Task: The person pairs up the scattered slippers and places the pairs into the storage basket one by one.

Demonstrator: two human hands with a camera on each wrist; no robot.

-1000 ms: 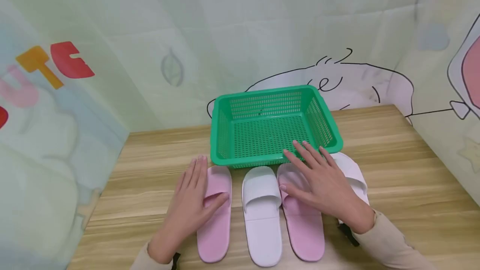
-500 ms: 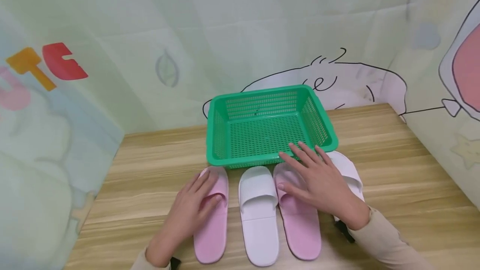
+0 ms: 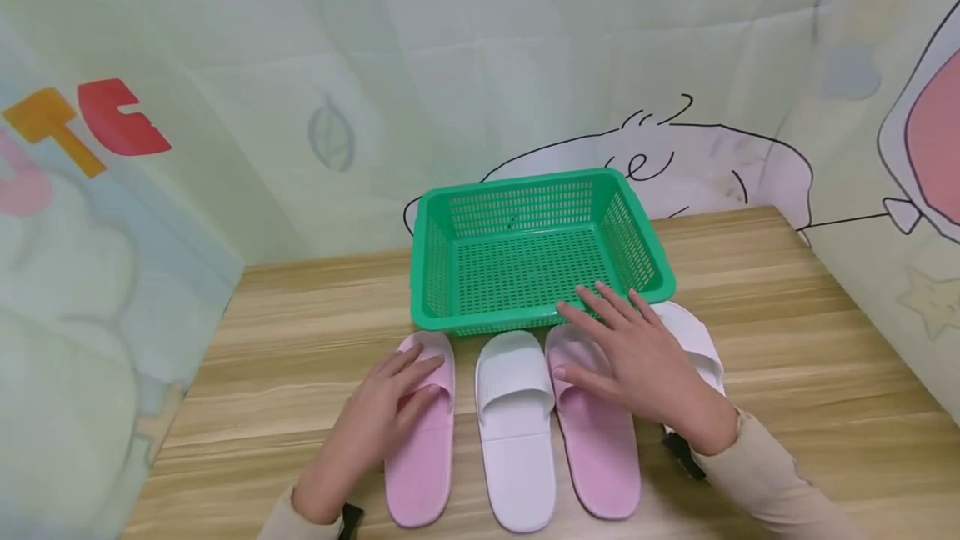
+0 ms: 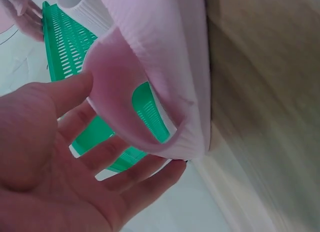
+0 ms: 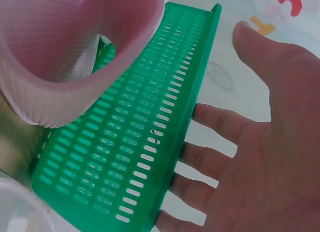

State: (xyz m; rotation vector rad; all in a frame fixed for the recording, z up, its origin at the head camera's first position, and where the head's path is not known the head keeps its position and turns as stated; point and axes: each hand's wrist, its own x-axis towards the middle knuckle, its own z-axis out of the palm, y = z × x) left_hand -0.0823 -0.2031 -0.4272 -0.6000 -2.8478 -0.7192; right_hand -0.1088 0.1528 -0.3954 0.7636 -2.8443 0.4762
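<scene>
Four slippers lie toe-first toward a green basket. My left hand hangs over the left pink slipper, fingers bent slightly above its strap. In the left wrist view, the thumb is beside the edge of the pink strap, and a fingertip is at its side. A white slipper lies to the right of it. My right hand is spread over the other pink slipper, fingertips at the basket's near rim. Partly hidden behind this hand is a second white slipper. Neither hand grips anything.
A wooden table bears everything. A printed cloth hangs behind and at both sides of it. The basket's mesh floor shows nothing lying on it.
My left hand has moved from beside the left pink slipper to over its strap, its fingers bending a little. The right hand stays in place. The head view has shifted slightly.
</scene>
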